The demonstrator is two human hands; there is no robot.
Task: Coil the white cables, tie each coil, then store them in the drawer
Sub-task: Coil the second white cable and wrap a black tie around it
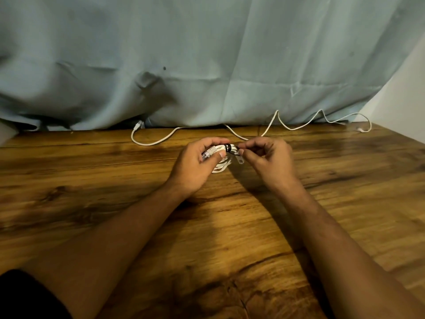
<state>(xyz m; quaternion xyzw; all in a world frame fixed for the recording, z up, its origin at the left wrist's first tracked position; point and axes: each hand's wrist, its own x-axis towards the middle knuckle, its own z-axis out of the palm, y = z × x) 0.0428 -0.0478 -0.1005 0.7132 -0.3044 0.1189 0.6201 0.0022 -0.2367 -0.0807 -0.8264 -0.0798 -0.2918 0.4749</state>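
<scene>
My left hand (pixel 197 164) grips a coiled white cable (pixel 222 168) just above the wooden table, its clear plug poking out between my fingers. A black tie (pixel 228 148) wraps around the coil. My right hand (pixel 269 160) pinches the end of that tie at the coil's right side. A second white cable (pixel 161 140) lies loose along the table's far edge, snaking right toward the wall, with a plug at its left end. No drawer is in view.
A pale blue cloth (pixel 207 65) hangs behind the table (pixel 92 180) and drapes onto its far edge. A white wall (pixel 404 93) stands at the right.
</scene>
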